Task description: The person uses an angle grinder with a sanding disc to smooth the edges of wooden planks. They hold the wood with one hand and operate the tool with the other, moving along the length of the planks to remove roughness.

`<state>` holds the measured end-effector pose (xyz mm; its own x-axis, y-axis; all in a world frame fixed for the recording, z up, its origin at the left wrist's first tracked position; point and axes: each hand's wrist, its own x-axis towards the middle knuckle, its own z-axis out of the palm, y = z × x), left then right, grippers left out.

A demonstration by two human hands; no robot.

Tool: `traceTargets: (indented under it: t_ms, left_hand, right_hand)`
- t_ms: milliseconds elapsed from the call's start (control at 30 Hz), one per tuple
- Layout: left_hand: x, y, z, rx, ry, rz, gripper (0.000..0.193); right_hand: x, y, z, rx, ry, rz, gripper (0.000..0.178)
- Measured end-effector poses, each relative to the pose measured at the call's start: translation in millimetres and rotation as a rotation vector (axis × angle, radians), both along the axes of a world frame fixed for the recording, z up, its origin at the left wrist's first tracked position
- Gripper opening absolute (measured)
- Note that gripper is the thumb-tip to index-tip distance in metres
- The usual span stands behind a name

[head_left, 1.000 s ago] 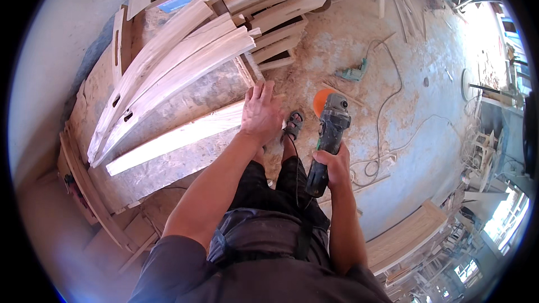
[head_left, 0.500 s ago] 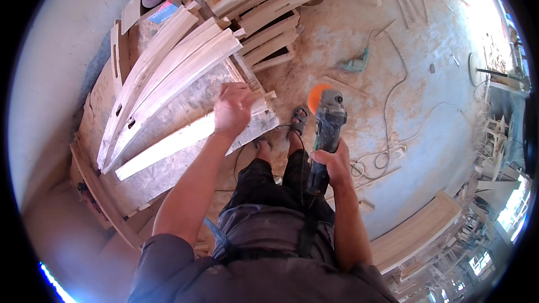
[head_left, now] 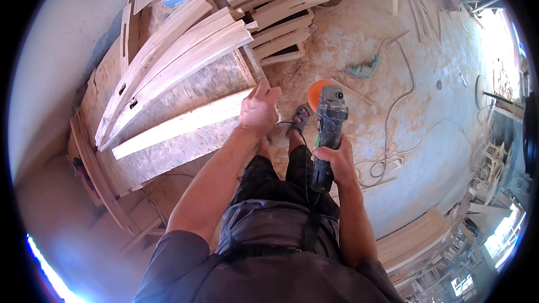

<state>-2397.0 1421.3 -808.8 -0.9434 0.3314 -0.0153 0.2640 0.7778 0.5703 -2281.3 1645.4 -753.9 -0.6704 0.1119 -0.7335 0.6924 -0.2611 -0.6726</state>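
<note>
My right hand is wrapped around the body of a dark angle grinder. An orange disc shows at the grinder's head, which points away from me. Over the right end of a pale wooden strip is my left hand, its fingers curled. What they hold, if anything, is hidden. The strip lies on a worn workbench to my left. Behind it rest several curved wooden pieces, some with slots cut in them.
More curved boards are stacked beyond the bench. A green power drill lies on the dusty floor with a cord trailing from it. A wide wooden panel is at the lower right. My sandalled foot stands near the bench corner.
My left hand has moved right along the strip toward its end. The view has shifted a little. The grinder stays in my right hand, at nearly the same place.
</note>
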Motion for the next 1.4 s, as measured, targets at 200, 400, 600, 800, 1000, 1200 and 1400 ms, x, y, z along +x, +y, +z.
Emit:
traceTargets:
  t_ms: [200, 400, 600, 800, 1000, 1200, 1400]
  left_hand:
    - [5.1, 8.8, 3.5, -0.038, 0.033, 0.067, 0.042]
    - [4.8, -36.6, -63.4, -0.172, 0.264, 0.281, 0.042]
    - [36.4, -196.5, 9.1, -0.237, -0.254, 1.002, 0.016]
    - [121.3, -286.7, -37.0, 0.926, -0.481, 1.736, 0.042]
    - [132.8, -303.3, -41.9, 1.487, -0.466, 1.694, 0.062]
    - [67.5, -328.0, -15.3, 1.709, -0.368, 1.756, 0.066]
    - [36.9, -391.5, -39.5, 1.887, -0.274, 1.363, 0.065]
  right_hand:
    - [-2.4, 15.9, -1.2, -0.042, -0.022, 0.000, 0.039]
    - [-2.6, 25.9, 1.7, -0.034, 0.005, 0.022, 0.039]
    - [6.0, 42.9, -3.2, -0.078, -0.017, -0.078, 0.048]
    - [27.7, 56.6, -29.9, -0.118, 0.038, -0.195, 0.042]
    - [42.3, 46.5, -7.4, -0.202, 0.028, -0.292, 0.039]
    - [67.9, 7.8, 13.1, -0.222, 0.104, -0.483, 0.036]
    - [123.6, -89.9, 49.1, -0.201, 0.169, -0.589, 0.038]
